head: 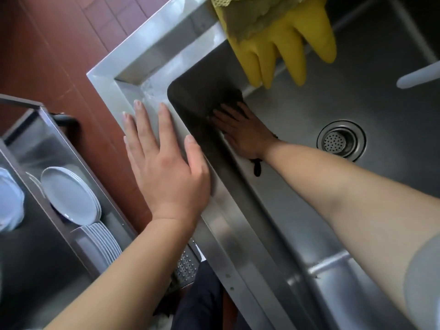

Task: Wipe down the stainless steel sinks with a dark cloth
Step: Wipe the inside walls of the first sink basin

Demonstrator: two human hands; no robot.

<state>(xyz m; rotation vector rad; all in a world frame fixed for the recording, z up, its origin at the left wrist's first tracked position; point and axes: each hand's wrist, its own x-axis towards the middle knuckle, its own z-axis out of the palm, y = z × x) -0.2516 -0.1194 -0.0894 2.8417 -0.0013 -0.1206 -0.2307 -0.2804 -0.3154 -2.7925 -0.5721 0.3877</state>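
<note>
Down in the sink, against its left wall near the far corner, our right hand lay flat with straight fingers pressed on the dark cloth. Most of the cloth was shadowed there, and a dark bit showed by the wrist. Our left hand rested open, fingers spread, on the steel rim just beside the basin, thumb at the inner edge. A wet patch glinted on the rim past the fingertips. The basin floor was brushed steel, with a round strainer drain well to the right of the cloth. Over the far edge hung a yellow glove, fingers dangling into the basin, with a yellowish rag draped on top of it. A white handle poked in from the right edge. Left of the sink ran red-brown floor tiles, and beyond them stood a steel rack holding stacked white plates.
</note>
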